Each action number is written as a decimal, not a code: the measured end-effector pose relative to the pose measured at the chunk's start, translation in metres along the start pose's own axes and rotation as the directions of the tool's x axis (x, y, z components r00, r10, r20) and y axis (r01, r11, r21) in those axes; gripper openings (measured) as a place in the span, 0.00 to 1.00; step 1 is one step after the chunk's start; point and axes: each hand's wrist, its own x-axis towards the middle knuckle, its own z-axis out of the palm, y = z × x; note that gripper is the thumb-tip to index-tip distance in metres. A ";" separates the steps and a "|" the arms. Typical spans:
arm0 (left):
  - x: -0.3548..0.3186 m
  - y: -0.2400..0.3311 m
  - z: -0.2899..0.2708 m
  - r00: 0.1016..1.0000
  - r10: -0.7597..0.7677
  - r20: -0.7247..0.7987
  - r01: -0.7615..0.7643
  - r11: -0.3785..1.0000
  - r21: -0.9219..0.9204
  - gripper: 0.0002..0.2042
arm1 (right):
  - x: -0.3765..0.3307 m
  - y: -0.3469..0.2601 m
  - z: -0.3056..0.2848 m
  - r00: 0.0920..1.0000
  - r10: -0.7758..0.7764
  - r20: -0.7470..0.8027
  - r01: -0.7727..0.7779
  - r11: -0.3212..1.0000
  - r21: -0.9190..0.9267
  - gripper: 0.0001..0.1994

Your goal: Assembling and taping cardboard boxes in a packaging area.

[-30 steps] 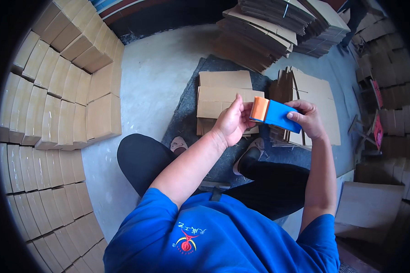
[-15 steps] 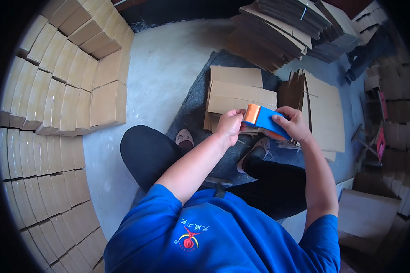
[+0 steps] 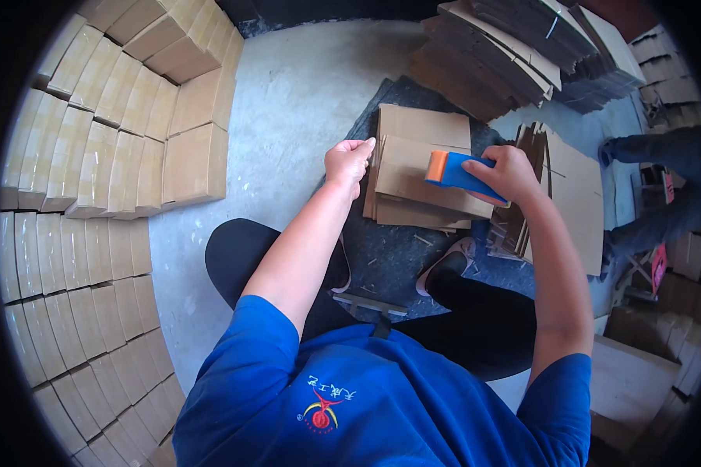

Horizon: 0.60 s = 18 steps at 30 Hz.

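In my right hand [image 3: 514, 173] is a blue tape dispenser [image 3: 461, 171] with an orange front end, held above a stack of flat cardboard pieces [image 3: 424, 171]. My fingers wrap around its rear part, with the thumb on top. My left hand [image 3: 348, 165] is closed in a pinch just left of the stack, apart from the dispenser. Whatever its fingertips may hold is too small to make out. The top cardboard pieces lie unevenly over one another on a dark mat [image 3: 401, 249] between my feet.
Walls of closed cartons [image 3: 117, 148] rise on the left. Bundled flat cardboard [image 3: 514, 47] is piled at the far right, with another bundle [image 3: 572, 191] right of my stack. Another person's legs [image 3: 662, 163] are at the right, near a folding stool [image 3: 646, 272].
My left hand has pulled away from the dispenser toward the left and up. The dispenser in my right hand has risen slightly. Another person's legs have come further into view at the right.
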 end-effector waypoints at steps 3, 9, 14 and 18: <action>0.014 -0.008 -0.009 1.000 0.000 0.004 0.000 0.999 0.050 0.10 | 0.012 -0.012 0.008 0.998 0.050 0.045 -0.046 0.996 -0.074 0.26; 0.028 -0.023 -0.012 0.999 -0.037 -0.029 0.040 0.995 0.089 0.10 | 0.027 -0.020 0.024 0.994 0.060 0.093 -0.040 0.978 -0.206 0.26; 0.039 -0.043 -0.020 0.992 -0.124 -0.005 0.123 0.987 0.099 0.10 | 0.037 -0.035 0.026 0.965 0.143 0.220 -0.040 0.909 -0.415 0.26; 0.042 -0.051 -0.016 0.985 -0.174 0.008 0.172 0.981 0.093 0.10 | 0.056 -0.053 0.022 0.953 0.027 0.301 0.143 0.837 -0.528 0.24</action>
